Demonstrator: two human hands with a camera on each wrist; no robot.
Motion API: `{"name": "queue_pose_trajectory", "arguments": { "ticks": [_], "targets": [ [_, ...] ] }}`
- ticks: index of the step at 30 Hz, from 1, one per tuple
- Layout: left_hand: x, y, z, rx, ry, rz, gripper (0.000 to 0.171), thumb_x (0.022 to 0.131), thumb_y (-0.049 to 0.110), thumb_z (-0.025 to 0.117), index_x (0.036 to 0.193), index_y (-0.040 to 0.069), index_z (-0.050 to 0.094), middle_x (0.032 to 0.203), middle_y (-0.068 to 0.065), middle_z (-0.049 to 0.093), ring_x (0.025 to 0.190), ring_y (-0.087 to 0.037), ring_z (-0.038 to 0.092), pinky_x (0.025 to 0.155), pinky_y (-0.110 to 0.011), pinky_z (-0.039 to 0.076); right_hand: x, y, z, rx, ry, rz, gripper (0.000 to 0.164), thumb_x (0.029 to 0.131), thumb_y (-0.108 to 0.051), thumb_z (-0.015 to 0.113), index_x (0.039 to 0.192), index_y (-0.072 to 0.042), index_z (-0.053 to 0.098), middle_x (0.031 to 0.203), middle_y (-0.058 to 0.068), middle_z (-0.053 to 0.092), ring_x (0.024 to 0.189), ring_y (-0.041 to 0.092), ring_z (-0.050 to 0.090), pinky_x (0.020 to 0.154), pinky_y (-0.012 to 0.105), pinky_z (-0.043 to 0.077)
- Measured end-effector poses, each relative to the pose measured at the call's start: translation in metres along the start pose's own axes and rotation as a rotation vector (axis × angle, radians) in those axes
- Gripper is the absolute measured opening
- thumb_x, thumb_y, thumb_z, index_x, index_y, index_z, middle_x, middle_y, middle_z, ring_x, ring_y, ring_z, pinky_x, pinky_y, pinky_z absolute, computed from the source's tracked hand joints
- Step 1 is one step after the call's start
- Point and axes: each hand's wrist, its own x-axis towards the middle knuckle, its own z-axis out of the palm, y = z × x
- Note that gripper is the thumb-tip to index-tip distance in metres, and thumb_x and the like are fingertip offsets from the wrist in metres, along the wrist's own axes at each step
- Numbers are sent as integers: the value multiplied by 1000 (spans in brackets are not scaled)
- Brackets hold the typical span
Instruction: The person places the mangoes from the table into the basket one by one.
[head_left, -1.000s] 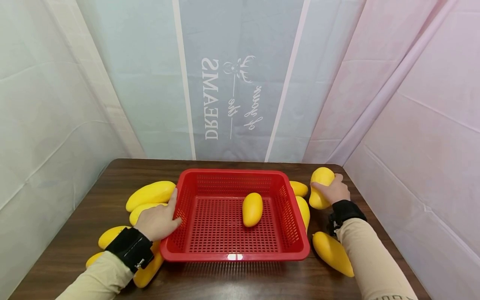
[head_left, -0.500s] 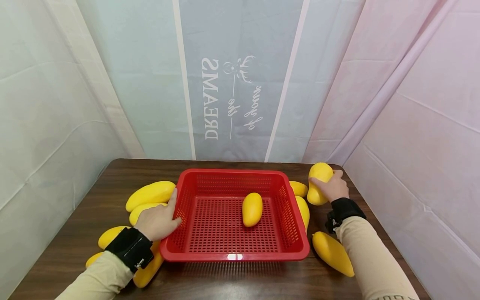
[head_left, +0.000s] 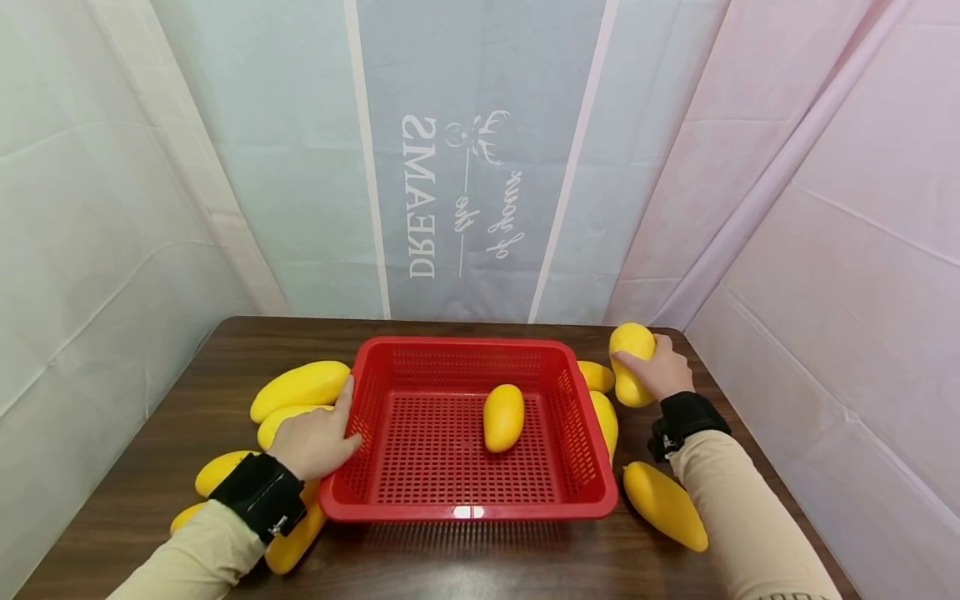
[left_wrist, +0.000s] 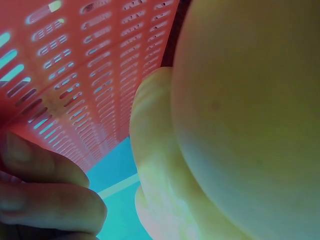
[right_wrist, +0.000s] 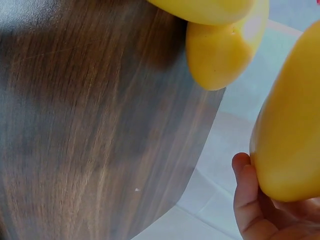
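Note:
A red perforated plastic basket (head_left: 465,510) stands mid-table with one yellow mango (head_left: 504,418) lying inside, right of its centre. My left hand (head_left: 315,442) grips the basket's left rim, index finger along the edge and thumb over the inside. In the left wrist view, curled fingers (left_wrist: 47,195) show beside the slotted wall. At the far right, my right hand (head_left: 663,371) holds a large mango (head_left: 632,358) between thumb and fingers. The right wrist view shows this held mango (right_wrist: 295,130) raised beside the table, fingers around its lower end.
Several mangoes lie left of the basket, including a long one (head_left: 300,390) at the back and another (head_left: 292,537) partly under my left wrist. Right of the basket are two mangoes against its wall and one (head_left: 663,504) nearer the front. Fabric curtains (head_left: 480,50) surround the dark wooden table (head_left: 480,562).
My right hand has lifted the mango slightly and moved it a little left, towards the basket. The left hand stays on the rim.

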Motion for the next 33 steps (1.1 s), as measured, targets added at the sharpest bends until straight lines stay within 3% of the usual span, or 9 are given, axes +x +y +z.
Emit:
{"name": "queue_pose_trajectory", "arguments": {
  "ticks": [10,22,33],
  "targets": [
    [1,0,-1,-5,-17,-17,90,93,31,63,158,1,8,65,-1,53,51,-15,52,52,-29,39,-1,-6,0,-14,15,-64,93,90,-59,57,151,5,27,134,32,38,107,43,46,85,52,46],
    [0,0,-1,-19,-19,-14,91,93,32,63,158,2,8,66,-1,53,52,-14,52,52,-30,40,-4,-23,0,-4,47,-145,89,90,-55,56,149,7,31,131,32,48,110,42,51,88,52,47],
    [0,0,0,-20,-19,-19,90,93,31,63,158,1,7,66,0,54,51,-14,53,51,-29,40,-10,-38,1,63,30,-151,91,91,-59,55,153,1,27,135,31,50,110,41,53,85,48,47]
  ]
}}
